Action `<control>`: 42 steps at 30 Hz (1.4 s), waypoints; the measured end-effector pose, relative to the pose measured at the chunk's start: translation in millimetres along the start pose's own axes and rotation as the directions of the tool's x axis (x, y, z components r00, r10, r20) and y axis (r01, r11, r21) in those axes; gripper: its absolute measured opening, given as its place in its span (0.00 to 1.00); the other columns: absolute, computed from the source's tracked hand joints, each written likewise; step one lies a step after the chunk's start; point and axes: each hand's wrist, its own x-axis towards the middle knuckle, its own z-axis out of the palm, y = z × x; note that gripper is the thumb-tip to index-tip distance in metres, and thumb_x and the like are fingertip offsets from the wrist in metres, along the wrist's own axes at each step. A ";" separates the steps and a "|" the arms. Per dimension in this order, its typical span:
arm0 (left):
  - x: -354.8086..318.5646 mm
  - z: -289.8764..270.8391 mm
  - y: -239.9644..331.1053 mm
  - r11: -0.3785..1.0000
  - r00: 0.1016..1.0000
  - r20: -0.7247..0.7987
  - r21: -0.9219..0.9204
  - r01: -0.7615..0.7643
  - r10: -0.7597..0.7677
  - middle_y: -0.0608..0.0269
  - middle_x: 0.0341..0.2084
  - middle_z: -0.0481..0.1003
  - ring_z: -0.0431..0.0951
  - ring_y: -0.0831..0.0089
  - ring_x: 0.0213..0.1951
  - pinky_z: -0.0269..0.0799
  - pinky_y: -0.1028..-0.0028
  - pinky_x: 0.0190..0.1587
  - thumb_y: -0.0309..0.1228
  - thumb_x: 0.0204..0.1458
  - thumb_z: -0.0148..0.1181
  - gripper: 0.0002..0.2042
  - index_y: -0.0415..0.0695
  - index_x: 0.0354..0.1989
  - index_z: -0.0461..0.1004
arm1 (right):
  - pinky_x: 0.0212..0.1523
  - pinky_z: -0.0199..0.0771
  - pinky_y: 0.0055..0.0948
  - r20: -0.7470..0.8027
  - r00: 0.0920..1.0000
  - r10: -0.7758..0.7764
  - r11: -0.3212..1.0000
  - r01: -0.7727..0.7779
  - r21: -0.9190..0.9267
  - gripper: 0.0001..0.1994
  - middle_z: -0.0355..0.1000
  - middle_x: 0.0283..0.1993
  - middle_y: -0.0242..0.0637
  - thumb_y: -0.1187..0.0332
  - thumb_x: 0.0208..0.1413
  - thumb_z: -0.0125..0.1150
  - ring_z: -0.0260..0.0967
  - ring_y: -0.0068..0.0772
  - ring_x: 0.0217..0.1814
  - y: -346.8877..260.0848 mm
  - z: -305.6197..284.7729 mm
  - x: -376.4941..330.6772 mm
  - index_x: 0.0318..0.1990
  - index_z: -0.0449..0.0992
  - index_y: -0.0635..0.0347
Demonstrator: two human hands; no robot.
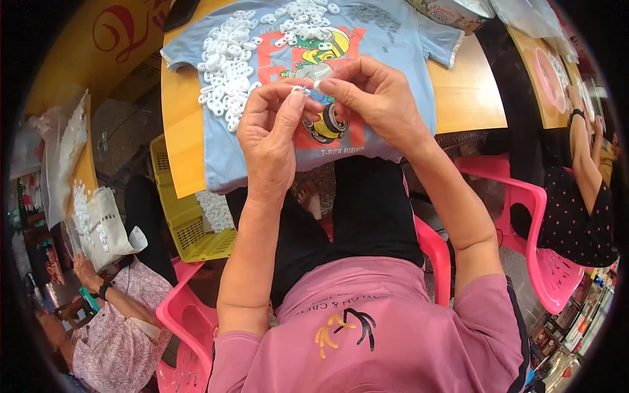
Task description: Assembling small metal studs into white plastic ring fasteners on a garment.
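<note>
Both of my hands are raised over a light blue T-shirt [223, 154] spread on the table, fingertips nearly meeting. My left hand [270, 128] pinches a small white plastic piece [301, 90] between thumb and forefinger. Thumb and forefinger of my right hand [383, 98] close on another small white piece [317, 84], mostly covered by the fingertips. I cannot tell whether the two pieces touch. Beyond my left hand lies a heap of white oval plastic pieces with holes [226, 72]. More white pieces [304, 18] lie at the shirt's far side.
Small dark bits [372, 14] lie on the shirt's far right. A tin [452, 12] stands at the far right corner. Left of my legs, a yellow crate [190, 239] holds white pieces. Pink chairs [538, 216] flank me; a person works at each side.
</note>
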 end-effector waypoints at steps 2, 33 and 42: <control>-0.7 0.2 0.4 1.000 1.000 -0.001 0.007 0.004 -0.004 0.55 0.41 0.76 0.78 0.76 0.36 0.74 0.78 0.41 0.23 0.60 0.54 0.04 0.37 0.41 0.70 | 0.24 0.71 0.16 0.048 0.998 -0.036 0.997 0.039 -0.072 0.11 0.74 0.30 0.32 0.68 0.57 0.65 0.70 0.14 0.25 -6.1 0.6 -5.0 0.42 0.75 0.65; 0.4 1.6 2.3 0.998 0.999 0.017 0.041 0.039 -0.040 0.61 0.32 0.76 0.78 0.77 0.34 0.74 0.78 0.39 0.26 0.58 0.57 0.06 0.36 0.40 0.71 | 0.37 0.72 0.17 0.016 0.982 -0.190 0.980 0.190 -0.052 0.12 0.74 0.42 0.33 0.73 0.62 0.57 0.69 0.15 0.39 5.0 6.2 -5.7 0.51 0.74 0.65; 0.3 -1.7 0.2 0.998 0.999 0.042 0.061 0.025 -0.028 0.60 0.36 0.76 0.79 0.76 0.36 0.75 0.77 0.41 0.25 0.59 0.56 0.06 0.36 0.40 0.71 | 0.33 0.69 0.16 0.063 0.981 -0.186 0.954 0.195 -0.227 0.10 0.72 0.35 0.29 0.73 0.63 0.56 0.67 0.14 0.34 -2.2 9.2 -10.4 0.50 0.74 0.64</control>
